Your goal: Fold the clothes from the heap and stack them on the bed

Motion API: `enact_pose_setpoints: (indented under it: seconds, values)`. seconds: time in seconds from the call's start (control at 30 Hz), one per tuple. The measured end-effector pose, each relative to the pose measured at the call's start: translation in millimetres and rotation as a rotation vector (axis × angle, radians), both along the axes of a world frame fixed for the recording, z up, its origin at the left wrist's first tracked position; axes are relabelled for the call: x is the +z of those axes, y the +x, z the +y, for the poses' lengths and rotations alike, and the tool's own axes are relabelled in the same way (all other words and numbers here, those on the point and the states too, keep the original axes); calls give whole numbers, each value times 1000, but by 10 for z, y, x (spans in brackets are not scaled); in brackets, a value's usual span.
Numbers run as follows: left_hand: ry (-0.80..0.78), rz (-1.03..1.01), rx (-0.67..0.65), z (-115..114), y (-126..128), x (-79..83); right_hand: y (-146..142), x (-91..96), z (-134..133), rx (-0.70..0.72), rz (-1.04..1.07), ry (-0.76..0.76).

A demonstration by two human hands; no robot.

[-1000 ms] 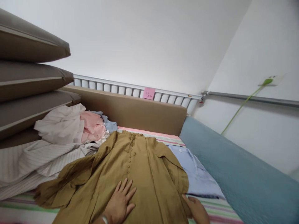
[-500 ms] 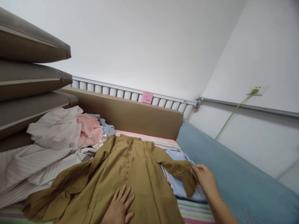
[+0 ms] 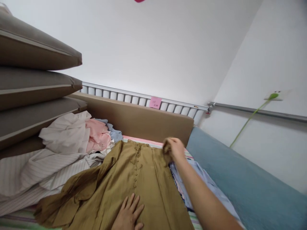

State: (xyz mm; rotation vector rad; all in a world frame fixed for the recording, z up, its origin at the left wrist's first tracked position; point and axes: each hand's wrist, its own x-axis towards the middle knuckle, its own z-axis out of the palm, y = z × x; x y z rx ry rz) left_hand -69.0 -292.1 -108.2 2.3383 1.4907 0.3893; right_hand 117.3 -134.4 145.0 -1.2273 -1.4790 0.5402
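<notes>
An olive-brown blouse (image 3: 147,179) with small buttons and a tie at the neck lies spread out before me. My left hand (image 3: 128,214) rests flat on its lower front, fingers spread. My right hand (image 3: 176,147) grips the cuff end of the right-hand sleeve, raised beside the blouse's shoulder; the fingers are slightly blurred. The other sleeve (image 3: 72,187) stretches out to the lower left. Folded light-blue clothing (image 3: 203,177) lies to the right, partly hidden by my right forearm.
On the left are a striped garment (image 3: 31,172), a whitish garment (image 3: 67,132) and a pink one (image 3: 97,134). Thick grey-brown cushions (image 3: 35,80) are stacked beyond them. A brown board (image 3: 134,115) stands before a radiator (image 3: 105,93); a blue padded side (image 3: 230,172) borders the right.
My right hand has carried the sleeve end up and leftward, from over the light-blue clothing to beside the blouse's shoulder. My left hand stays flat on the blouse. The view has shifted slightly.
</notes>
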Motion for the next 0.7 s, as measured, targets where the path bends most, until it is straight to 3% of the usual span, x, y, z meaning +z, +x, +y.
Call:
enact_pose_setpoints:
  seconds: [0.13,0.2,0.23,0.3,0.47,0.53,0.6,0.7]
  values:
    - [19,34,12,19,6,-68,-1009,-382,-513,405,-99,-93]
    - [43,54,14,36,8,-84,-1161,-644,-801,622,-147,-153]
    - [59,61,16,43,9,-89,-1102,-792,-921,736,-186,-174]
    - [89,69,14,48,8,-96,-719,-1118,-1081,720,-278,-161]
    - [149,36,14,22,12,-125,1039,-2007,-1184,66,-330,-363]
    - [196,-23,59,48,-4,-99,1610,-2283,-1269,-173,-343,-489]
    - [255,-67,143,123,-48,-19,1931,-2457,-1400,-283,-353,-544]
    - [315,15,332,300,-169,175,1996,-2536,-1585,-255,-377,-590]
